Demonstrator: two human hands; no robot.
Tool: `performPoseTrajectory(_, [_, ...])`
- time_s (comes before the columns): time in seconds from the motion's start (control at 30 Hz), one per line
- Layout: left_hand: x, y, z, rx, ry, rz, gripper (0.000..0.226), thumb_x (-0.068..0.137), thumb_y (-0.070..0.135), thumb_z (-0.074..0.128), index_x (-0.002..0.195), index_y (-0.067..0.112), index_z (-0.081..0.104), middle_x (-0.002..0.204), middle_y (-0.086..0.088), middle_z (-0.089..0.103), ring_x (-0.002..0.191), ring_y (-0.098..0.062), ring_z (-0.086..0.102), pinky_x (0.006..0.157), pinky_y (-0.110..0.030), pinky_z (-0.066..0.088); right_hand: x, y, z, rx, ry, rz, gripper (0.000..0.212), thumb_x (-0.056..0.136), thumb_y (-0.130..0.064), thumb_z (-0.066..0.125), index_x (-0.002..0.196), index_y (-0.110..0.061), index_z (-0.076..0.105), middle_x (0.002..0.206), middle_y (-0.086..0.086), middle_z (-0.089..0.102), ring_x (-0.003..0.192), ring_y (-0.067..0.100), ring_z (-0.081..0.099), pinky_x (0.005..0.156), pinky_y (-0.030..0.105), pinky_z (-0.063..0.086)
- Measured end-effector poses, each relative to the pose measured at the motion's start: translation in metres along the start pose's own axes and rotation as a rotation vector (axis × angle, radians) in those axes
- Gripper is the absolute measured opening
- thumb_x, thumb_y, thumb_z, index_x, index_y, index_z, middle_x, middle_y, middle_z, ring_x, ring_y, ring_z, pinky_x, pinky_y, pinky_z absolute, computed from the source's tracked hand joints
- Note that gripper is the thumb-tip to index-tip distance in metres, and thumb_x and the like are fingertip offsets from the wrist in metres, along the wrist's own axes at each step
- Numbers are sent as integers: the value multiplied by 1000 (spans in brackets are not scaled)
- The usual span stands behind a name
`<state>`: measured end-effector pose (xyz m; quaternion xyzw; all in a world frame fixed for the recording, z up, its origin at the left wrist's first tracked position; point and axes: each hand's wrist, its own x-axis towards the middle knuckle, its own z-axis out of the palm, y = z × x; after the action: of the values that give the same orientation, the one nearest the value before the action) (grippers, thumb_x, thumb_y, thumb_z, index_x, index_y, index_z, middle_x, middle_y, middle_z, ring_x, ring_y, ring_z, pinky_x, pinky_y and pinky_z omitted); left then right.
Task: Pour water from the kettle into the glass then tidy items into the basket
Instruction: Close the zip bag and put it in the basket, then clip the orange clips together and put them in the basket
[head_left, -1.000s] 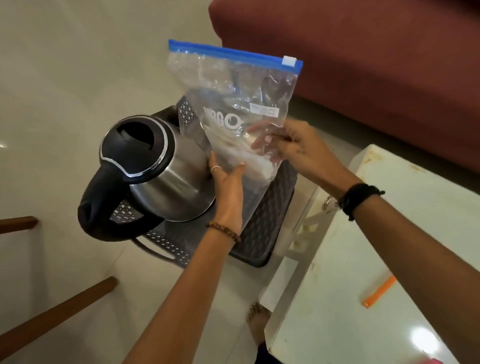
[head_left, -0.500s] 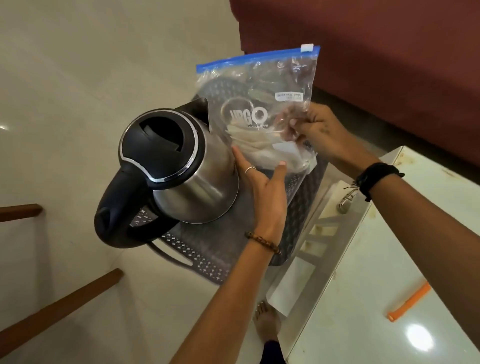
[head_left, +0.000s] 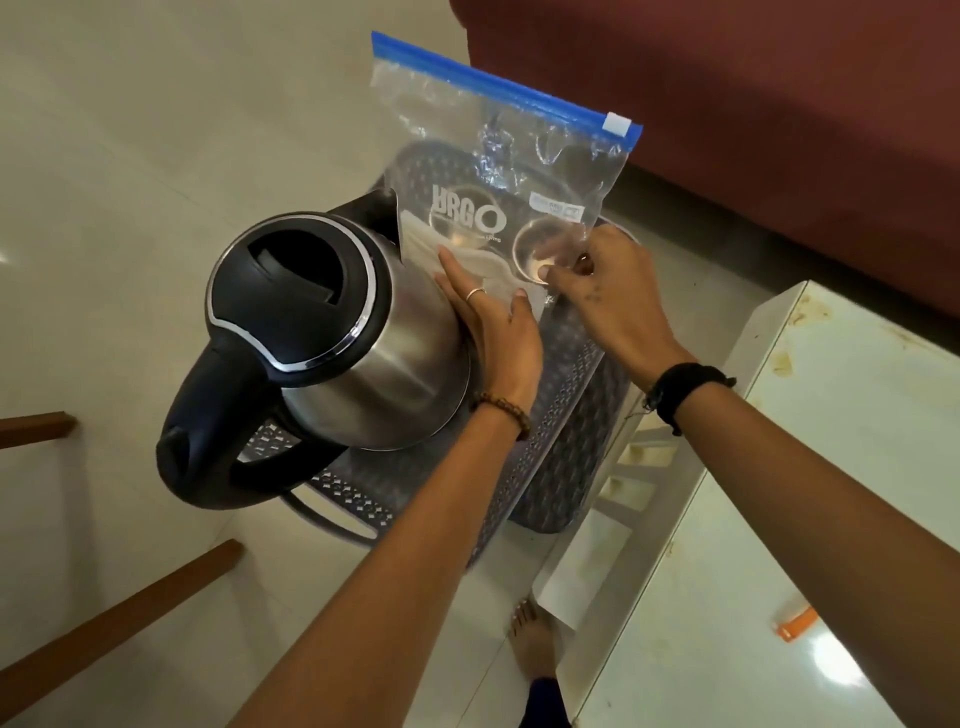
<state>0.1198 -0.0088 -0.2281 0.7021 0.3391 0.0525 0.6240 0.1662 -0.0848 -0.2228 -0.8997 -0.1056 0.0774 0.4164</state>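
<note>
A steel kettle (head_left: 332, 332) with a black lid and handle stands in a dark woven plastic basket (head_left: 566, 431) on the floor. A clear zip bag (head_left: 498, 171) with a blue seal stands upright in the basket, right of the kettle, with white cloth or paper inside. Through the bag a glass (head_left: 535, 249) shows in the basket. My left hand (head_left: 493, 322) lies with straight fingers against the bag's lower edge, beside the kettle. My right hand (head_left: 602, 291) pinches the bag's right side.
A white table (head_left: 779, 519) with an orange strip (head_left: 797, 623) stands at the right, close to the basket. A dark red sofa (head_left: 779, 104) runs along the back. Wooden bars (head_left: 104, 623) cross the pale floor at the left. A bare foot (head_left: 532, 639) is below the basket.
The bag has sunk lower into the basket beside the kettle and its top has tilted. Both hands moved down with it.
</note>
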Motion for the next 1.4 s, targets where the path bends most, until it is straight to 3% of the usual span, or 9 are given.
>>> performPoseTrajectory(0.2, [-1, -4, 0, 34, 47, 43, 78, 92, 1, 44, 146, 16, -11, 157, -12, -12, 145, -19, -6, 117, -30, 5, 5, -14, 7, 251, -25, 95, 13, 85, -1, 58, 92, 6, 66, 90, 25, 69, 86, 34, 65, 81, 47, 53])
performPoseTrajectory(0.5, [-91, -9, 24, 190, 103, 378, 65, 83, -4, 57, 139, 15, 30, 142, -7, 30, 132, -13, 33, 110, -23, 30, -70, 18, -29, 482, 234, 189, 23, 88, -5, 58, 109, -15, 58, 91, -10, 60, 83, 3, 60, 75, 11, 51])
performPoseTrajectory(0.6, [-146, -20, 53, 211, -75, 434, 46, 88, 2, 53, 126, 25, 42, 124, 4, 45, 116, -2, 45, 98, -7, 35, -124, 50, -61, 477, 287, 232, 16, 92, -10, 55, 105, -20, 58, 88, -12, 61, 79, 1, 62, 70, 10, 52])
performPoseTrajectory(0.7, [-204, -43, 85, 297, -286, 413, 33, 92, 7, 49, 117, 29, 47, 116, 4, 54, 106, -1, 52, 91, -8, 40, -187, 94, -94, 421, 317, 335, 16, 92, -11, 55, 99, -25, 58, 86, -15, 63, 74, -2, 61, 67, 6, 47])
performPoseTrajectory(0.83, [-276, -83, 125, 482, -577, 415, 26, 94, 12, 46, 117, 22, 52, 118, 8, 53, 109, -6, 51, 87, 2, 33, -277, 161, -141, 345, 317, 579, 19, 90, -7, 54, 100, -21, 62, 90, -6, 68, 71, 14, 65, 69, 30, 56])
performPoseTrajectory(0.93, [-307, -110, 154, 657, -654, 531, 31, 92, 10, 48, 120, 23, 54, 128, 9, 49, 120, -7, 45, 98, -12, 40, -333, 208, -177, 212, 316, 706, 16, 90, -11, 53, 98, -22, 62, 94, -7, 68, 72, 12, 63, 71, 36, 54])
performPoseTrajectory(1.1, [-301, -148, 183, 986, -473, 500, 56, 91, 4, 47, 142, 19, 30, 153, -10, 22, 142, -25, 20, 115, -38, 24, -364, 273, -219, -92, 299, 689, 22, 91, -12, 51, 111, -20, 56, 113, -4, 55, 72, 19, 60, 63, 27, 42])
performPoseTrajectory(1.27, [-293, -161, 199, 1166, -263, 453, 39, 91, -2, 45, 129, 5, 49, 125, -23, 50, 107, -41, 49, 86, -49, 42, -354, 310, -230, -310, 104, 634, 28, 93, -12, 45, 121, -15, 49, 119, 5, 46, 86, 28, 62, 60, 29, 41])
performPoseTrajectory(1.4, [-293, -153, 206, 882, -306, 332, 33, 86, -8, 48, 116, 3, 57, 109, -20, 55, 97, -37, 53, 84, -45, 46, -347, 308, -231, -316, 30, 645, 20, 94, -9, 40, 109, -10, 54, 109, 7, 55, 83, 31, 62, 63, 32, 41])
